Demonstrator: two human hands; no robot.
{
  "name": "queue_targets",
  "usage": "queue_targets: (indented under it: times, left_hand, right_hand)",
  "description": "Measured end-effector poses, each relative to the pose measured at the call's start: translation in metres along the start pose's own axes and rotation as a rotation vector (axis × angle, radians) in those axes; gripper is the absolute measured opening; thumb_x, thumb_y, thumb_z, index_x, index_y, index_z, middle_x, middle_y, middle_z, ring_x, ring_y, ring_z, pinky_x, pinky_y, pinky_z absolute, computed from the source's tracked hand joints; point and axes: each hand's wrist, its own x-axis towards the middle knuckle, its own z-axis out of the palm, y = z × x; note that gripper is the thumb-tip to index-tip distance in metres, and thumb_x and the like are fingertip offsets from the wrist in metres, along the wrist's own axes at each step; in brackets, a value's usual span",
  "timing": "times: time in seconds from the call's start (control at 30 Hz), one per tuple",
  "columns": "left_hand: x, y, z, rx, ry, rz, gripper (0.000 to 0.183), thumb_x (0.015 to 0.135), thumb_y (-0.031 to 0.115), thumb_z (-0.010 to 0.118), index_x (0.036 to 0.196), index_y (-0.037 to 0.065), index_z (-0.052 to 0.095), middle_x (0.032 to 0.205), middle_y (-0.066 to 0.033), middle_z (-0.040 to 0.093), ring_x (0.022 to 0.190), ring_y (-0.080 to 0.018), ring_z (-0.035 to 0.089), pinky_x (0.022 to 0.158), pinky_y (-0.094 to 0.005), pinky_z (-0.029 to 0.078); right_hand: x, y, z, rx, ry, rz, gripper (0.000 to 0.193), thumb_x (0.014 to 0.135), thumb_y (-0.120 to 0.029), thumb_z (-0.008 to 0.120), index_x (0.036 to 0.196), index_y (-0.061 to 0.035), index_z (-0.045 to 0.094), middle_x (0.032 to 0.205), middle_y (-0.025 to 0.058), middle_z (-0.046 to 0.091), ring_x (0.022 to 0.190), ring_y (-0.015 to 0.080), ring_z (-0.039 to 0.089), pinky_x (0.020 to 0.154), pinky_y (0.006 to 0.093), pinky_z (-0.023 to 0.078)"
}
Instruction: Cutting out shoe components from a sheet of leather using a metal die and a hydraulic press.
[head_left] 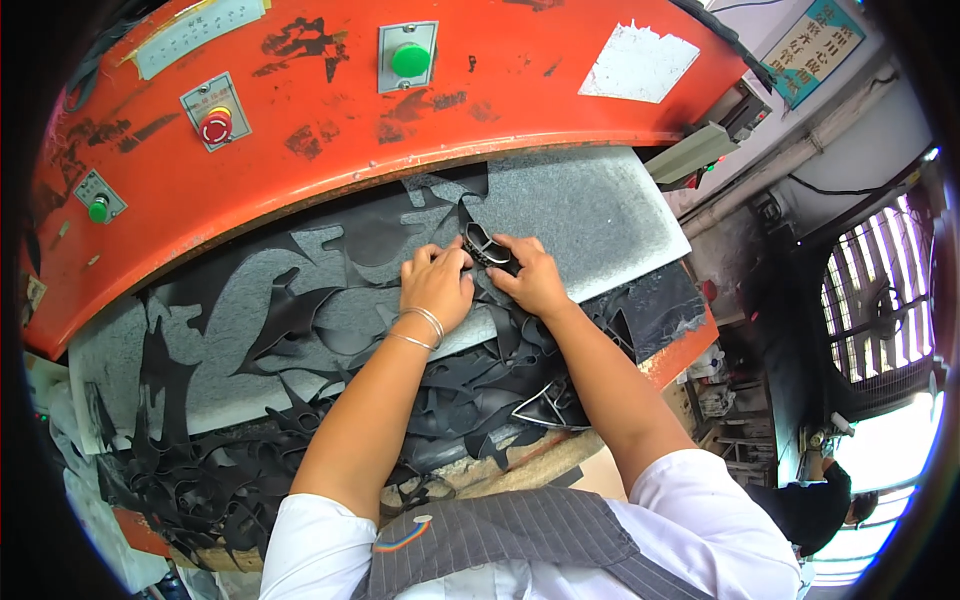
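A small metal cutting die, a narrow strip bent into a closed outline with a crossbar, is between my two hands over the grey cutting board. My left hand, with bangles at the wrist, has its fingers closed at the die's left side. On the right side, my right hand grips it with bent fingers. Black sheet material with cut-out gaps lies on the board around and under the die. The fingertips' undersides are hidden.
An orange press spans the far side, with a green button and a red knob. Black offcuts heap along the board's near edge. A triangular metal die lies on them. A person is at far right.
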Motion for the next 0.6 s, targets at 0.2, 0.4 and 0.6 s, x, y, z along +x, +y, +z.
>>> queue_targets:
  times: [0.2, 0.4, 0.6]
  left_hand:
    - [-0.024, -0.027, -0.022, -0.326, 0.104, -0.073, 0.034, 0.081, 0.020, 0.069, 0.114, 0.011, 0.060, 0.138, -0.0126, 0.053, 0.119, -0.0309, 0.049, 0.094, -0.0411, 0.044]
    - [-0.127, -0.105, -0.194, -0.361, 0.636, -0.327, 0.023, 0.097, 0.024, 0.059, 0.096, 0.002, 0.065, 0.095, -0.0072, 0.068, 0.090, -0.0132, 0.061, 0.083, -0.0290, 0.048]
    - [-0.176, -0.168, -0.347, 0.136, 1.283, -0.162, 0.038, 0.103, 0.032, 0.045, 0.088, 0.000, 0.059, 0.080, -0.0084, 0.061, 0.078, -0.0155, 0.056, 0.075, -0.0319, 0.046]
  right_hand:
    - [-0.005, -0.017, 0.010, -0.095, 0.022, -0.026, 0.069, 0.071, -0.024, 0.080, 0.131, -0.0042, 0.053, 0.112, 0.0199, 0.062, 0.100, 0.0366, 0.058, 0.088, 0.0419, 0.048]
    - [-0.039, -0.052, -0.034, -0.071, 0.253, 0.001, 0.074, 0.075, -0.029, 0.080, 0.135, -0.0007, 0.046, 0.116, 0.0197, 0.059, 0.098, 0.0301, 0.059, 0.087, 0.0396, 0.049]
    - [0.050, -0.202, -0.041, 0.494, 0.341, -0.154, 0.032, 0.084, -0.020, 0.074, 0.100, -0.0012, 0.054, 0.080, 0.0112, 0.065, 0.070, 0.0216, 0.063, 0.069, 0.0335, 0.051]
